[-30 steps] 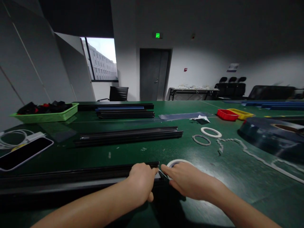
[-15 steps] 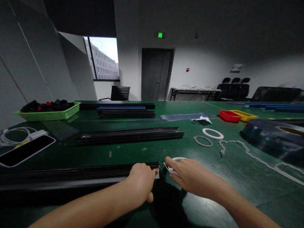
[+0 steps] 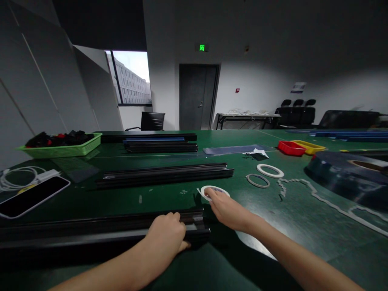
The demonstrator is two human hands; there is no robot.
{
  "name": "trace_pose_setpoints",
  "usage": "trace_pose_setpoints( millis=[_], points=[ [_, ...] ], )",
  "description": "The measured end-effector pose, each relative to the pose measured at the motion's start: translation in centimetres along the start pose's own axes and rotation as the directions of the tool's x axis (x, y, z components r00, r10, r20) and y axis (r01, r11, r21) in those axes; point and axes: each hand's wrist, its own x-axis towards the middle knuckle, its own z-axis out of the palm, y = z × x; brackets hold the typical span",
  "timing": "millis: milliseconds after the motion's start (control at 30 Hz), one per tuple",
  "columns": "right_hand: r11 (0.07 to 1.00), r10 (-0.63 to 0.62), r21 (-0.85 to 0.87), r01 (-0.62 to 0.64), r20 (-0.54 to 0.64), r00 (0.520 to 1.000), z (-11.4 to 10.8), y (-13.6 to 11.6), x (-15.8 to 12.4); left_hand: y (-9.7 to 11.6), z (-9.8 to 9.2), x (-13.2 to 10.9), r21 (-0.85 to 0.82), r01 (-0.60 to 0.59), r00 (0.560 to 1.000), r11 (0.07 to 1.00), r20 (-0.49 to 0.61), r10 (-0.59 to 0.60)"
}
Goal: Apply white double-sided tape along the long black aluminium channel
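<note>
Long black profile strips [image 3: 121, 235] lie side by side at the near left, with a pale strip along the channel. My left hand [image 3: 168, 231] is closed over them near their right end, its fingertips hidden behind the knuckles and the thumb on the near side. Just beyond that end, my right hand [image 3: 226, 208] pinches a roll of white tape [image 3: 223, 191] by its near left rim. A short loose tape end sticks out at the roll's left.
More black profiles [image 3: 166, 175] lie across the middle of the green table [image 3: 169, 198]. Two tape rings [image 3: 270, 171] and a crumpled pale strip [image 3: 329, 201] are at right, beside a large dark roll [image 3: 336, 176]. A phone [image 3: 34, 196] and green basket [image 3: 63, 150] are at left.
My right hand has moved away and slightly left with the tape roll, off the profile end. My left hand has slid left along the profiles, uncovering their right end.
</note>
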Motion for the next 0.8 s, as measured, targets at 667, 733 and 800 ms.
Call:
trace_pose_setpoints(
  millis=[667,733,800],
  points=[
    [0.995,-0.089,-0.056,0.082,-0.123,0.988,1.7,1.2,1.4,-0.2,1.2,-1.4,-0.164,0.063,0.995,0.984,-0.067,-0.075],
    [0.995,-0.1,-0.022,0.097,-0.162,0.982,1.0,1.0,1.1,-0.2,1.3,-1.4,-0.173,0.062,0.994,0.983,-0.081,-0.077],
    [0.991,-0.129,0.009,0.133,-0.185,0.974,0.1,0.6,0.7,-0.2,1.5,-1.5,-0.175,0.058,0.993,0.983,-0.095,-0.075]
  ],
)
